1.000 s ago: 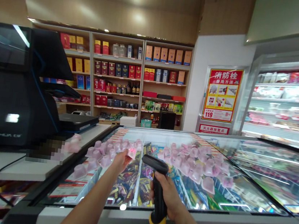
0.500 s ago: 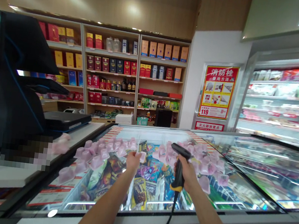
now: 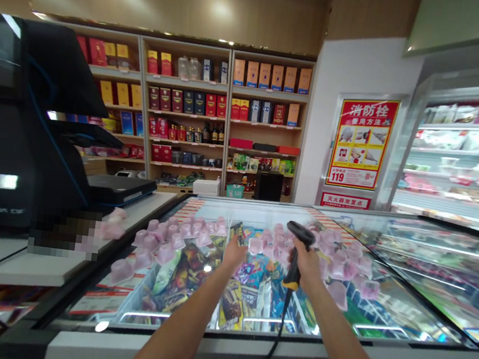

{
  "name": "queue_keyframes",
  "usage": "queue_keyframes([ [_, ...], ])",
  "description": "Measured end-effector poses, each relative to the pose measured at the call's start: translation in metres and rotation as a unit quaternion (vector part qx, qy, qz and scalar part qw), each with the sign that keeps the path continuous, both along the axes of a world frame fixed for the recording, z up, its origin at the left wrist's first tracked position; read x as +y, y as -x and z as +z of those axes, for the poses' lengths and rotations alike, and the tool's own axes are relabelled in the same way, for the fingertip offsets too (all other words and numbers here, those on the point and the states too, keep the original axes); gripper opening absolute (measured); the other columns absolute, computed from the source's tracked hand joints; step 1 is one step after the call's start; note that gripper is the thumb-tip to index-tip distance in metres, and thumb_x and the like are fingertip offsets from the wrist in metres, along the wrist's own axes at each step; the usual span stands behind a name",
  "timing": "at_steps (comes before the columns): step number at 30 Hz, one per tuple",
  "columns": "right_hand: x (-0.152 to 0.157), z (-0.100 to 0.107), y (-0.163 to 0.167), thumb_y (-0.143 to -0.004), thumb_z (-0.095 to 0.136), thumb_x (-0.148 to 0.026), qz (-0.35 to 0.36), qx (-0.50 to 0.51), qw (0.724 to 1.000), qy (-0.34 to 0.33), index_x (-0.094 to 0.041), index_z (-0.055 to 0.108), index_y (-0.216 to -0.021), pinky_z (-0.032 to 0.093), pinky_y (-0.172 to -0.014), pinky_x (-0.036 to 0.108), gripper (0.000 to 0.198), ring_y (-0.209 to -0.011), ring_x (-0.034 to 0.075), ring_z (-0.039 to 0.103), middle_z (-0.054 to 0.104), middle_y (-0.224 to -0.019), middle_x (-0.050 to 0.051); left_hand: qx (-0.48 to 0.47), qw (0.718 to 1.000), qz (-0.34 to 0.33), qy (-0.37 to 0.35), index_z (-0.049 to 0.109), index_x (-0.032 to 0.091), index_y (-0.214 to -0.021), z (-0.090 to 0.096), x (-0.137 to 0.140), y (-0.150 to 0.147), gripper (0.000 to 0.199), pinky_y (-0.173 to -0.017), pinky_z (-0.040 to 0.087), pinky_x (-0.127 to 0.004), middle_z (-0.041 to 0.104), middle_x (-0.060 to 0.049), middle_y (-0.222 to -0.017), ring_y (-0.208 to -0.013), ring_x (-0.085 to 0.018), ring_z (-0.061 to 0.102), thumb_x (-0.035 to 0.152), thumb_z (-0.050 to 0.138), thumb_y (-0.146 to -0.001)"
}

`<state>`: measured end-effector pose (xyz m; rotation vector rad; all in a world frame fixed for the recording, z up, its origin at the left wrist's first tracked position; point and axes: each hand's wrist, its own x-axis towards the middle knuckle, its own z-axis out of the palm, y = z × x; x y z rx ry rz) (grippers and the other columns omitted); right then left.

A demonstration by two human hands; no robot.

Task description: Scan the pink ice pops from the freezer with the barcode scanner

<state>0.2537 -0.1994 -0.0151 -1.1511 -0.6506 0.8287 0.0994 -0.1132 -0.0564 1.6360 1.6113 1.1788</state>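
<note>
- Just past our forearms, freezer's near rim (image 3: 200,354); both our hands are above the glass lid (image 3: 354,316).
- Scanner cord (image 3: 279,336) hangs from the grip and crosses that rim; we'd watch for it snagging.
- Our right hand (image 3: 306,264) is wrapped round the barcode scanner (image 3: 301,232), head up, nose leftward. Trigger finger and beam: can't tell.
- Our left hand (image 3: 235,253) is narrow, fingertips seemingly pinching one pink cup (image 3: 254,246) at its edge. Cup sits between the hands, left of the scanner, apart from it.
- Step, our judgement: presenting that cup to the scanner. Next move calls for turning its readable side to the nose and closing the gap; we can't make out a code.
- Loose pink cups lie either side: left cluster (image 3: 165,253), right cluster (image 3: 337,267), some just behind the scanner. They crowd the space; we could knock them or catch the wrong one.
- Under the glass, wrapped packets (image 3: 230,306), busy backdrop, plus reflections.
- Left, white counter (image 3: 36,272): black till machine (image 3: 7,186) and more pink cups (image 3: 112,225) at its edge.
- Far back, shelves (image 3: 226,108) of boxes and bottles, red poster (image 3: 363,142), lit chiller (image 3: 459,202) at right.
</note>
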Motion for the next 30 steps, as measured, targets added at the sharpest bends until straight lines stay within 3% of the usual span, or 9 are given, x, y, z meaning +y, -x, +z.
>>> queue_keyframes([
  [7, -0.025, 0.006, 0.032, -0.06, 0.056, -0.041, 0.092, 0.002, 0.996, 0.011, -0.016, 0.046, -0.054, 0.034, -0.031, 0.02, 0.027, -0.032, 0.008, 0.043, 0.047, -0.037, -0.003, 0.072, 0.992, 0.082, -0.069, 0.044, 0.017, -0.11, 0.012, -0.004, 0.08, 0.035, -0.088, 0.032, -0.047, 0.04, -0.008, -0.121, -0.109, -0.023, 0.039, 0.027, 0.047, -0.076],
  [13, -0.033, -0.003, 0.039, -0.063, 0.052, -0.046, 0.168, -0.013, 0.986, 0.006, -0.014, 0.05, -0.058, 0.034, -0.033, 0.019, 0.033, -0.033, 0.007, 0.043, 0.051, -0.042, -0.002, 0.053, 0.996, 0.046, -0.048, 0.047, 0.016, -0.106, 0.012, 0.025, 0.101, 0.032, -0.084, 0.036, -0.044, 0.046, -0.007, -0.115, -0.102, -0.021, 0.045, 0.028, 0.047, -0.077],
  [20, -0.04, 0.0, 0.061, -0.064, 0.053, -0.045, 0.231, 0.035, 0.972, 0.021, -0.015, 0.05, -0.063, 0.037, -0.035, 0.019, 0.03, -0.036, 0.007, 0.044, 0.05, -0.044, -0.003, -0.113, 0.992, 0.033, 0.054, 0.047, 0.015, -0.105, 0.015, 0.035, 0.119, 0.031, -0.074, 0.044, -0.038, 0.051, -0.007, -0.106, -0.089, -0.017, 0.052, 0.029, 0.045, -0.077],
  [26, -0.049, 0.0, 0.09, -0.065, 0.051, -0.045, 0.3, 0.077, 0.95, 0.026, -0.016, 0.05, -0.068, 0.036, -0.034, 0.02, 0.03, -0.036, 0.007, 0.044, 0.051, -0.048, -0.003, -0.324, 0.943, 0.004, 0.08, 0.049, 0.015, -0.102, 0.038, 0.014, 0.137, 0.027, -0.068, 0.046, -0.032, 0.054, -0.006, -0.099, -0.08, -0.014, 0.054, 0.028, 0.044, -0.078],
  [30, -0.056, 0.005, 0.103, -0.064, 0.051, -0.046, 0.332, 0.075, 0.94, 0.013, -0.016, 0.048, -0.065, 0.036, -0.034, 0.019, 0.03, -0.035, 0.006, 0.043, 0.051, -0.048, -0.004, -0.389, 0.918, -0.015, 0.078, 0.049, 0.015, -0.102, 0.044, 0.001, 0.139, 0.027, -0.067, 0.047, -0.032, 0.054, -0.005, -0.099, -0.08, -0.014, 0.054, 0.028, 0.044, -0.078],
])
